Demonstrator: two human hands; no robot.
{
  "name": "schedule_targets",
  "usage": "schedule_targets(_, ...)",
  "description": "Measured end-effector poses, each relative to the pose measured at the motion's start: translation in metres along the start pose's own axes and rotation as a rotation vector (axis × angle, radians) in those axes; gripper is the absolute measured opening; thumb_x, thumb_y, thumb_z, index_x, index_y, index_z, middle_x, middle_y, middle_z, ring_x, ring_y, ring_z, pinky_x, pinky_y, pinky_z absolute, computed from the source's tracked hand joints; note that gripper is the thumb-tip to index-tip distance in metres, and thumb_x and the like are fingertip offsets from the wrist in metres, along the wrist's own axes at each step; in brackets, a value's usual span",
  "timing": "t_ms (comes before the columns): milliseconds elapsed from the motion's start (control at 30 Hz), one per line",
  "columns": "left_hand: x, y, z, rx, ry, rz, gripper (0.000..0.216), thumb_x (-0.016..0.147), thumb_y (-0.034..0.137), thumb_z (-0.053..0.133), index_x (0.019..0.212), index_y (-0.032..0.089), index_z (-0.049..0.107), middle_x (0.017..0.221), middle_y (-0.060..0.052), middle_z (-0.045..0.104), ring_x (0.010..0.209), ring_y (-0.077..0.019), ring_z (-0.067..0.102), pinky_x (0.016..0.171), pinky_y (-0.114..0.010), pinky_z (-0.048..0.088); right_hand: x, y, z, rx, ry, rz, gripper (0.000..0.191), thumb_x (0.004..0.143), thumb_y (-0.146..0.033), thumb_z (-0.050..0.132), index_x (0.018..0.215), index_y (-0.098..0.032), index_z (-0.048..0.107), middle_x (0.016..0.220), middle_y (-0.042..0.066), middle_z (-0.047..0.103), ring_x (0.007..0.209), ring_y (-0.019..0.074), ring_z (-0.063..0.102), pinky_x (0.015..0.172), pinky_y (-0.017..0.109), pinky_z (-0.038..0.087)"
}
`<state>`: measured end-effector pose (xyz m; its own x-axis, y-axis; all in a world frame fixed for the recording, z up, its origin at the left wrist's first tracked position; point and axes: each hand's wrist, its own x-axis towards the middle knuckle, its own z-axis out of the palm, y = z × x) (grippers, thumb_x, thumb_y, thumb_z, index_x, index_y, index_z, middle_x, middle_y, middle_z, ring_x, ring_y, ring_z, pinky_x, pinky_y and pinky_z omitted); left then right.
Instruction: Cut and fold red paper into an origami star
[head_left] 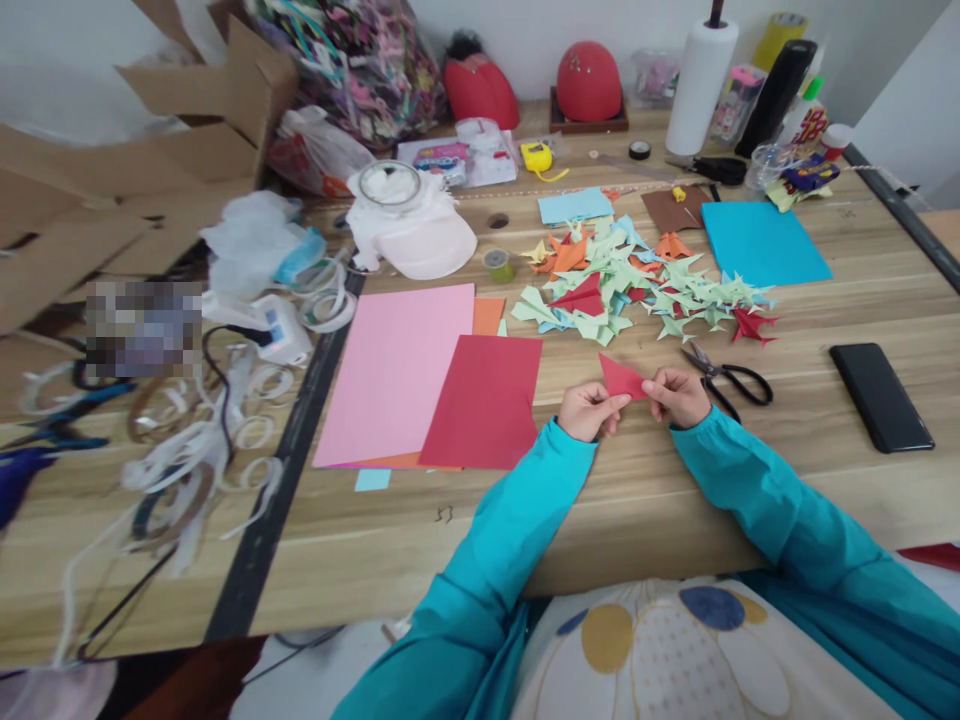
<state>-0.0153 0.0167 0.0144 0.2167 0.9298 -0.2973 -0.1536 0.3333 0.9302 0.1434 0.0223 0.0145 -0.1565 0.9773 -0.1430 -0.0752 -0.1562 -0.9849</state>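
While left hand (589,412) pinches near edge of folded red paper (619,376) between thumb and fingers, right hand (679,396) clamps its right corner. Paper bridges space between both hands, pointed tip toward far left; cannot tell whether it touches worktop (652,500). Red sheet (484,405) lies left of left hand, scissors (724,371) just right of right hand, pile of small folded paper shapes (604,265) on far side.

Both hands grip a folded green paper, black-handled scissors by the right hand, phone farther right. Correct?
Not green: the folded paper held by left hand and right hand is red, per the head view. Scissors by the right hand and phone farther right are correct.
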Motion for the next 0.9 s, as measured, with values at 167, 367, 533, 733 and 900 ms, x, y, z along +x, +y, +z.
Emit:
schedule_targets(167, -0.0019, 0.003, 0.0021, 0.064, -0.044, 0.043, 0.039, 0.057, 0.043, 0.07, 0.049, 0.013, 0.047, 0.036, 0.002, 0.051, 0.028, -0.0069, 0.044, 0.03, -0.018, 0.033, -0.0028, -0.0009, 0.0025, -0.087, -0.1, 0.039, 0.036, 0.061, -0.047, 0.068, 0.054, -0.015, 0.052, 0.041, -0.002, 0.056, 0.034, 0.0073, 0.048, 0.034, 0.018, 0.04)
schedule_targets(367, -0.0036, 0.0026, 0.0013, 0.053, -0.104, 0.062, 0.037, 0.06, 0.044, 0.068, 0.053, 0.012, 0.052, 0.038, 0.001, 0.053, 0.031, -0.0076, 0.047, 0.033, -0.019, 0.037, -0.0022, -0.0021, 0.0023, -0.067, -0.014, 0.041, 0.038, 0.058, -0.046, 0.07, 0.048, -0.016, 0.049, 0.037, -0.003, 0.053, 0.029, 0.0063, 0.044, 0.03, 0.018, 0.036)
schedule_targets(533, -0.0025, 0.0011, 0.0002, 0.031, -0.079, 0.044, 0.038, 0.058, 0.046, 0.069, 0.053, 0.012, 0.053, 0.038, 0.001, 0.054, 0.031, -0.0077, 0.046, 0.032, -0.019, 0.037, 0.0001, 0.0004, -0.0006, 0.024, 0.043, 0.039, 0.04, 0.057, -0.041, 0.073, 0.045, -0.017, 0.044, 0.035, -0.004, 0.052, 0.027, 0.0057, 0.042, 0.028, 0.017, 0.032)
schedule_targets(733, -0.0013, 0.0023, 0.0011, -0.027, -0.045, 0.003, 0.037, 0.057, 0.045, 0.069, 0.052, 0.012, 0.053, 0.037, 0.001, 0.054, 0.03, -0.0082, 0.047, 0.031, -0.019, 0.037, 0.0022, 0.0033, -0.0018, 0.084, 0.088, 0.037, 0.039, 0.062, -0.045, 0.068, 0.045, -0.016, 0.05, 0.037, -0.002, 0.054, 0.027, 0.006, 0.041, 0.027, 0.018, 0.03)
schedule_targets(900, -0.0018, 0.0024, 0.0015, 0.012, -0.048, 0.022, 0.037, 0.061, 0.045, 0.067, 0.052, 0.011, 0.055, 0.034, 0.001, 0.051, 0.028, -0.007, 0.043, 0.03, -0.018, 0.033, 0.0038, 0.0038, -0.0019, 0.113, 0.191, 0.017, 0.038, 0.056, -0.041, 0.074, 0.043, -0.016, 0.048, 0.032, -0.004, 0.05, 0.024, 0.005, 0.037, 0.024, 0.017, 0.024)
